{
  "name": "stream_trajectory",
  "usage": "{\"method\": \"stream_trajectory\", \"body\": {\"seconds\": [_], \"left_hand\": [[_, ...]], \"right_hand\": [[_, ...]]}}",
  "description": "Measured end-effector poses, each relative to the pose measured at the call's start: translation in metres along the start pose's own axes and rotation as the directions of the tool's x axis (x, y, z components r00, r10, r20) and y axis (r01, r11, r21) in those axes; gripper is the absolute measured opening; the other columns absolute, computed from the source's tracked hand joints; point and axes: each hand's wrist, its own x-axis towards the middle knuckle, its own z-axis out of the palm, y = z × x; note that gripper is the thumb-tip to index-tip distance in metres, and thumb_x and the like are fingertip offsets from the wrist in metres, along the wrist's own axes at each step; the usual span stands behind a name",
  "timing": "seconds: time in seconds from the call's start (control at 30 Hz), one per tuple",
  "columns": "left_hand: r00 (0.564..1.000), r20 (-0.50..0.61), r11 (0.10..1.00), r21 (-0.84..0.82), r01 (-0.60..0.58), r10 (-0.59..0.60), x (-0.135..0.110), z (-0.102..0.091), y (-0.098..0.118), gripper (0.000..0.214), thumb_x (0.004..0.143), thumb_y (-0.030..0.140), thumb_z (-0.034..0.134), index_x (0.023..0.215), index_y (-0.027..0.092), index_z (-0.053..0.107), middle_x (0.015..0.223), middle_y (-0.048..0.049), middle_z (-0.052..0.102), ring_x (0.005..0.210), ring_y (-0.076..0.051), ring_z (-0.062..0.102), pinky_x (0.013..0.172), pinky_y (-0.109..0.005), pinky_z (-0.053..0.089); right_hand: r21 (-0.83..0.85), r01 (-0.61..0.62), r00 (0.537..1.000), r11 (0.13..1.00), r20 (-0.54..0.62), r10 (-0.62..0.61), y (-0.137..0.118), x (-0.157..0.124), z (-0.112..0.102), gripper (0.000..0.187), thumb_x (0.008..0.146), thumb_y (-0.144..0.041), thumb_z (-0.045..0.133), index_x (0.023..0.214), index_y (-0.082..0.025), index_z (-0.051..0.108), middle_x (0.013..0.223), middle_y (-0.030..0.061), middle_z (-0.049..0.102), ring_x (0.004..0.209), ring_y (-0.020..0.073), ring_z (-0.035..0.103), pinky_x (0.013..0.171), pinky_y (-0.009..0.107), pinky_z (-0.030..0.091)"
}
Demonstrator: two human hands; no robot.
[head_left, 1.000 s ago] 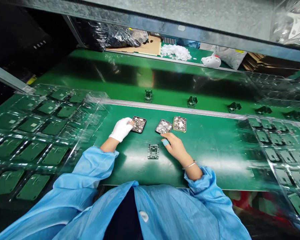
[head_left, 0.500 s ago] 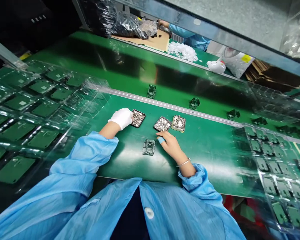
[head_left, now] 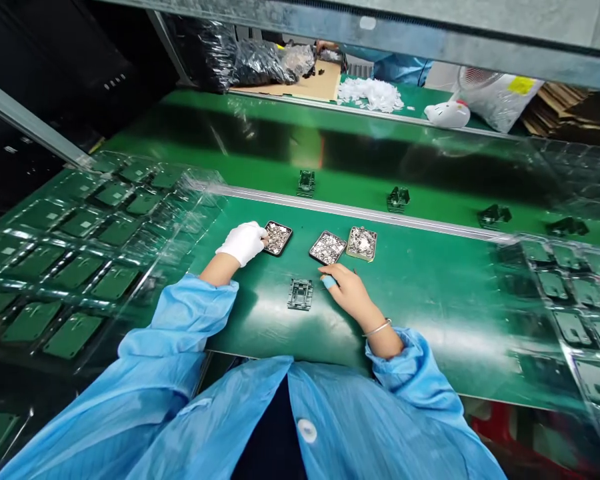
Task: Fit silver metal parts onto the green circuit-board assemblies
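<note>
My left hand (head_left: 243, 243), in a white glove with bare fingertips, is at the left edge of a dark-rimmed tray (head_left: 279, 238) of small silvery parts. Its fingers are closed together; whatever may be between them is hidden. My right hand (head_left: 347, 288) is bare, with a blue wrap on one digit and a bangle at the wrist. It hovers or rests just below a second dark tray (head_left: 327, 248) of similar parts, thumb and forefinger slightly apart, nothing visible in them. Beside that tray lies a paler-rimmed tray (head_left: 363, 243). A green circuit board assembly (head_left: 300, 294) lies between my hands.
Clear plastic blister trays with green boards (head_left: 75, 337) fill the left side, and more blister trays (head_left: 570, 287) stand at right. Several board assemblies (head_left: 307, 181) line the strip behind a metal rail (head_left: 350, 212). A blue-sleeved person is at the back, near white pieces (head_left: 373, 93).
The view has shifted slightly, so the surroundings sit differently in the picture. Both hands stay at about the same places beside the trays, and the board assembly between them has not moved.
</note>
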Motion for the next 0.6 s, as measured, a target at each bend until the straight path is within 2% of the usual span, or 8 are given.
{"method": "stream_trajectory", "body": {"seconds": [0.13, 0.33, 0.6], "left_hand": [[0.999, -0.03, 0.997, -0.071, 0.025, -0.027, 0.007, 0.002, 0.0, 0.023, 0.073, 0.03, 0.056, 0.078, 0.019, 0.074, 0.086, -0.0094, 0.066, 0.08, -0.025, 0.063, 0.07, -0.032, 0.046], [0.987, -0.151, 0.973, -0.23, 0.008, -0.044, -0.003, 0.006, -0.004, 0.035, 0.085, 0.035, 0.042, 0.089, 0.016, 0.071, 0.089, -0.0091, 0.067, 0.087, -0.022, 0.061, 0.078, -0.03, 0.046], [0.972, -0.224, 0.951, -0.31, 0.005, -0.078, -0.011, 0.011, -0.003, 0.037, 0.088, 0.034, 0.037, 0.092, 0.014, 0.069, 0.091, -0.01, 0.066, 0.089, -0.022, 0.06, 0.078, -0.031, 0.046]], "right_hand": [[-0.006, -0.015, 1.0, 1.0, -0.003, 0.015, 0.002, -0.001, 0.0, 0.025, 0.094, -0.021, 0.045, 0.109, -0.019, 0.065, 0.105, 0.009, 0.07, 0.099, 0.0196, 0.066, 0.086, 0.033, 0.053], [0.009, -0.033, 0.999, 0.999, 0.006, 0.033, 0.006, -0.001, 0.004, 0.025, 0.094, -0.022, 0.045, 0.108, -0.018, 0.065, 0.103, 0.0099, 0.07, 0.098, 0.0203, 0.066, 0.086, 0.034, 0.053], [0.007, -0.043, 0.999, 0.999, -0.006, 0.043, 0.008, -0.002, 0.003, 0.024, 0.094, -0.022, 0.046, 0.108, -0.02, 0.066, 0.103, 0.0087, 0.07, 0.099, 0.0199, 0.066, 0.087, 0.034, 0.053]]}}
